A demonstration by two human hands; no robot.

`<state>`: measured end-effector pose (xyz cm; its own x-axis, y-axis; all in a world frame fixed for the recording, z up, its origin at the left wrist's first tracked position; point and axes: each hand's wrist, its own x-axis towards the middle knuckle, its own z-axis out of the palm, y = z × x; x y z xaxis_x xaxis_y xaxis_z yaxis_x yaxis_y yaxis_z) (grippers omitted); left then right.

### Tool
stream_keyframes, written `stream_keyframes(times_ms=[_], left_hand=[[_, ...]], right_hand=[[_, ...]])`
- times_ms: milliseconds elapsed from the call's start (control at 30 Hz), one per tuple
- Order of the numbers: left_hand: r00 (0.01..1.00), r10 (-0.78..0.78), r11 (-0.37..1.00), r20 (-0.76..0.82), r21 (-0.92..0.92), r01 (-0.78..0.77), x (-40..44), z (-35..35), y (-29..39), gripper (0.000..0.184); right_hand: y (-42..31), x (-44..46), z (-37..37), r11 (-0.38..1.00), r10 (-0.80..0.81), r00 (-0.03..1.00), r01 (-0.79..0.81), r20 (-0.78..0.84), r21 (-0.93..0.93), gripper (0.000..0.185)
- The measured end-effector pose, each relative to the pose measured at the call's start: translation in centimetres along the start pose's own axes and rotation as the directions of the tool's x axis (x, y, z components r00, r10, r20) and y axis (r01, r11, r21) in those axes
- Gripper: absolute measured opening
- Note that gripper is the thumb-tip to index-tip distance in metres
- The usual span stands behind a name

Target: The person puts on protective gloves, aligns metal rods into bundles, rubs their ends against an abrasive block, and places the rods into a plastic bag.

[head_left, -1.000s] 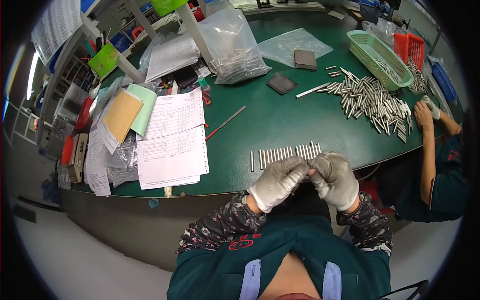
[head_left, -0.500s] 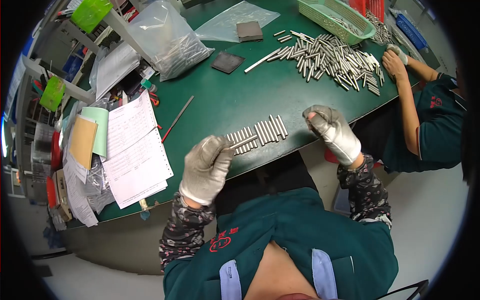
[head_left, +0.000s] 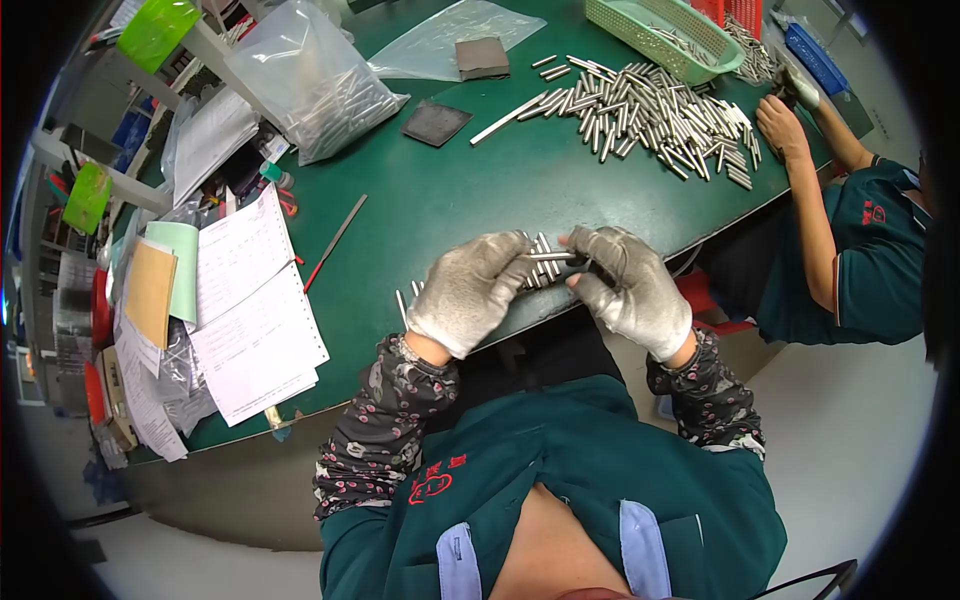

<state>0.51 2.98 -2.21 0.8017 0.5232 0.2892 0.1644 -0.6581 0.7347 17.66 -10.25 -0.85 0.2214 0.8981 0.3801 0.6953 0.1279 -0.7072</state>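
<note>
My left hand [head_left: 468, 292], in a grey-white glove, pinches one end of a short metal pin [head_left: 550, 256] held level above the table edge. My right hand [head_left: 632, 288], gloved too with bare fingertips showing, is at the pin's other end, thumb and forefinger close around it. Behind and below the hands lies a row of metal pins [head_left: 541, 272], partly covered by my left hand. A large loose heap of similar pins [head_left: 655, 112] is spread farther back on the green table [head_left: 420, 195].
A co-worker's bare hand [head_left: 785, 128] and gloved hand are at the right edge. Behind the heap stand a green basket [head_left: 665, 42] and a red one. A bag of pins [head_left: 315, 85], papers [head_left: 255, 300] and a thin red-handled tool [head_left: 335, 243] lie left.
Half a second ago my hands were apart, the left holding a pin over the row. They have since come together at the pin. The co-worker's gloved hand has moved slightly.
</note>
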Motion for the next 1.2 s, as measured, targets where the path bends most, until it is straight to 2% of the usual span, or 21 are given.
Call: stream_keyframes(times_ms=[100,133,200,233,267,300,367,467,567,667,800,1000,1100,1133,1200], left_hand=[[0.993,-0.043,0.998,0.113,-0.042,0.048,0.8,0.2,0.8,0.022],[0.97,-0.161,0.984,0.185,-0.048,0.173,1.0,0.4,0.2,0.035],[0.997,-0.03,0.962,0.068,0.273,0.01,1.6,0.7,0.2,0.051],[0.998,0.05,0.901,0.027,0.429,-0.057,1.8,0.8,0.2,0.06],[0.989,-0.116,0.874,0.088,0.483,0.06,2.0,1.0,0.3,0.078],[0.985,-0.139,0.853,0.107,0.518,0.064,1.9,1.3,0.3,0.078],[0.973,-0.185,0.807,0.137,0.587,0.071,1.6,1.9,0.2,0.079],[0.958,-0.215,0.82,0.191,0.569,0.07,1.3,2.2,-0.1,0.077],[0.961,-0.204,0.836,0.188,0.544,0.071,1.0,2.3,-0.1,0.072],[0.974,-0.173,0.846,0.144,0.528,0.073,0.9,2.8,-0.1,0.067],[0.977,-0.148,0.848,0.156,0.529,0.044,1.0,3.3,0.2,0.067],[0.98,-0.142,0.851,0.142,0.524,0.047,0.9,3.1,0.2,0.072],[0.983,-0.168,0.847,0.072,0.522,0.106,-0.2,0.9,1.3,0.076],[0.965,-0.239,0.83,0.112,0.539,0.144,-0.9,-0.2,1.0,0.089],[0.967,-0.241,0.807,0.085,0.571,0.151,-3.2,-2.0,-0.3,0.098]], right_hand=[[1.7,-0.6,0.2,0.999,-0.039,0.999,0.039,-0.038,-0.002,0.022],[2.0,-0.7,0.2,0.999,-0.021,0.998,0.019,-0.063,-0.031,0.021],[2.5,-0.8,0.4,0.996,0.012,0.993,-0.022,-0.117,-0.087,0.019],[2.7,-0.9,0.6,0.977,0.011,0.992,-0.038,-0.129,-0.211,0.017],[3.0,-0.9,0.8,0.942,0.007,0.99,-0.054,-0.14,-0.332,0.014],[3.3,-0.9,1.2,0.892,0.004,0.989,-0.071,-0.151,-0.447,0.012],[3.4,-1.2,1.7,0.881,0.028,0.996,-0.066,-0.087,-0.468,0.012],[2.6,-1.0,1.1,0.903,0.003,0.998,0.022,0.057,-0.43,0.018],[2.5,-0.8,0.6,0.922,0.061,0.997,-0.041,0.039,-0.385,0.021],[2.7,-0.8,0.9,0.914,0.049,0.999,-0.048,-0.007,-0.402,0.022],[2.5,-0.6,1.1,0.919,0.051,0.992,-0.003,0.112,-0.395,0.026],[2.6,-0.9,1.2,0.932,0.011,0.999,0.003,0.037,-0.362,0.021],[2.9,-1.2,1.0,0.943,-0.005,0.995,0.037,0.097,-0.33,0.03],[2.8,-1.3,1.0,0.944,-0.052,0.992,0.086,0.115,-0.317,0.034],[2.5,-1.5,1.2,0.94,-0.145,0.979,0.182,0.146,-0.287,0.042]])
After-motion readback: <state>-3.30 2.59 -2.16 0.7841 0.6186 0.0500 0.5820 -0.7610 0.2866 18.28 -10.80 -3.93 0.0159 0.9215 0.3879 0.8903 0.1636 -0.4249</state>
